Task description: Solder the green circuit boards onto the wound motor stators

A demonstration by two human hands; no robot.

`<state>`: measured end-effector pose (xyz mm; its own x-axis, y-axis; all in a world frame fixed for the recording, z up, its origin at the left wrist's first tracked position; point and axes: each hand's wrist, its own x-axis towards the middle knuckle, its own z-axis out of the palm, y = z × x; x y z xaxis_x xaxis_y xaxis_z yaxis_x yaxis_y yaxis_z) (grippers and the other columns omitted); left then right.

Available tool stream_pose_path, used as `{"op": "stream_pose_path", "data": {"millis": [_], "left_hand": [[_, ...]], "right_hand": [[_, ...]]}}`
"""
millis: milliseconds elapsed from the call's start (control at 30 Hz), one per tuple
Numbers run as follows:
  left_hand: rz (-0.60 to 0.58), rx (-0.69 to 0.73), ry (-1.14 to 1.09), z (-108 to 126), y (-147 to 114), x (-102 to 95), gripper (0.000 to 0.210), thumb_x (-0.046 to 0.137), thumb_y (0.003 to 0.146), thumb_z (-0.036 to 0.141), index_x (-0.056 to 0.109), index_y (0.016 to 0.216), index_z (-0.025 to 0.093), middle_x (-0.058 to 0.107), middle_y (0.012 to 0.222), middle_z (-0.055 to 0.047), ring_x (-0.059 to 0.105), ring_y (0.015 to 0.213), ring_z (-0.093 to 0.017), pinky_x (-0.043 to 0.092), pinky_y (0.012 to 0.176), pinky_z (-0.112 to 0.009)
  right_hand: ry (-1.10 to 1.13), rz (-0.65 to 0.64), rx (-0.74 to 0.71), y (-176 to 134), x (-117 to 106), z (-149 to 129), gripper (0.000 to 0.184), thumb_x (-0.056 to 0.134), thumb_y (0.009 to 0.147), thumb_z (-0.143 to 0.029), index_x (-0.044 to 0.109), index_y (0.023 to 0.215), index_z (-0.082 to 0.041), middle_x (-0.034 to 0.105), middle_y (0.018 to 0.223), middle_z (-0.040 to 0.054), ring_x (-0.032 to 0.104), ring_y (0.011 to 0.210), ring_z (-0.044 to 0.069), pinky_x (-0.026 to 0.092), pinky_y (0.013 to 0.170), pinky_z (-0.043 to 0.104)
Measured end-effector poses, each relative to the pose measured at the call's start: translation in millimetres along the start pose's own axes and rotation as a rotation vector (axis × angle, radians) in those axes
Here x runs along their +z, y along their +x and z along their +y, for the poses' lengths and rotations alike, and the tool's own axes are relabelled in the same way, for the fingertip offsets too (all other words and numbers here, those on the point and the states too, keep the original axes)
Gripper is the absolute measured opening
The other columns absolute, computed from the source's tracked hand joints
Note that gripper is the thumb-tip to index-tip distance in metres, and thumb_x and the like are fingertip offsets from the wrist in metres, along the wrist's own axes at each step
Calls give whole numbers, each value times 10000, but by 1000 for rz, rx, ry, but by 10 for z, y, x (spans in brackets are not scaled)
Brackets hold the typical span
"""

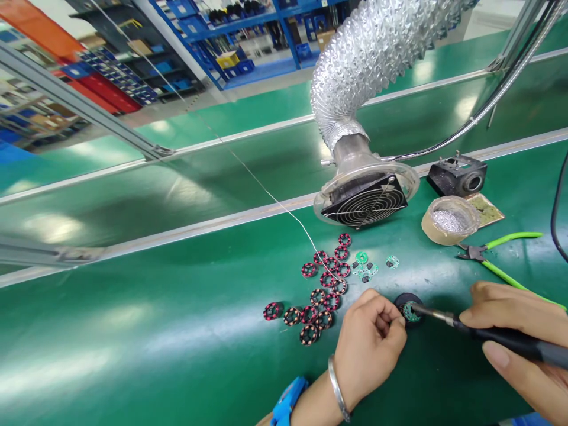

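My right hand [523,309] grips a soldering iron [503,340] by its black handle. The iron's metal tip meets a small green circuit board [412,312] seated in a round black part [412,297] on the bench. My left hand [368,346] is closed, thumb and fingertips pinched at the left edge of that round part. What lies in the pinch is hidden. Thin solder wire [284,207] hangs from above and ends out of sight near my left hand. Several copper-wound ring coils [317,297] lie left of my left hand, with loose green circuit boards [366,271] beyond it.
A fume extractor [370,204] on a silver duct [346,77] stands over the green bench [155,325]. To the right are a tub of silvery shavings [450,222], a soldering iron stand [459,176], a sponge [486,210] and green-handled cutters [477,253]. Blue shelving [248,77] rises behind.
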<state>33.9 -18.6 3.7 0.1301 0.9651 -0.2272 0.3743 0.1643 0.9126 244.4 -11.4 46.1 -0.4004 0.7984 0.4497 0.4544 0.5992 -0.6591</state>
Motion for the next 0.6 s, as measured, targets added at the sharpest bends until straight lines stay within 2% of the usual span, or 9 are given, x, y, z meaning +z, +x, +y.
{"op": "stream_pose_path", "data": {"millis": [167,233,333,400,533,600], "left_hand": [[5,4,18,-3,-2,1,120,527,720,96,574,626,155,500,688,10,446,517,-70,361,475,-178],[4,13,20,1,-3,2,119,523,713,87,573,631,156,506,689,9,455,525,-73,370,485,-180],[5,33,11,13,-9,2,124,524,716,82,567,628,157,499,683,14,451,519,-67,371,482,-174],[4,58,8,17,-15,-1,129,535,729,91,562,623,158,486,673,19,437,507,-61,364,469,-166],[26,136,-11,-12,-17,-5,36,585,745,128,603,739,158,513,749,9,450,492,-48,378,445,-157],[42,184,-19,-34,-9,2,86,612,757,151,635,839,162,549,818,-8,467,483,-41,396,437,-159]], "right_hand": [[34,27,-46,17,117,148,328,501,894,-135,569,1198,-237,647,712,7,624,592,163,485,522,279],[18,-31,-86,42,220,200,350,522,890,-96,555,1216,-221,653,751,3,583,582,137,481,549,263],[-25,-178,-127,65,361,240,300,550,870,-95,562,1150,-201,642,830,39,557,696,167,483,634,300],[-27,-215,-143,66,420,248,289,528,864,-77,554,1125,-200,629,851,53,545,756,185,484,678,320],[16,-156,-155,65,420,254,289,517,860,-66,538,1114,-200,618,868,51,540,772,178,469,679,303],[32,-141,-120,66,379,258,297,527,846,-75,539,1113,-203,607,833,31,541,750,167,460,657,283]]}}
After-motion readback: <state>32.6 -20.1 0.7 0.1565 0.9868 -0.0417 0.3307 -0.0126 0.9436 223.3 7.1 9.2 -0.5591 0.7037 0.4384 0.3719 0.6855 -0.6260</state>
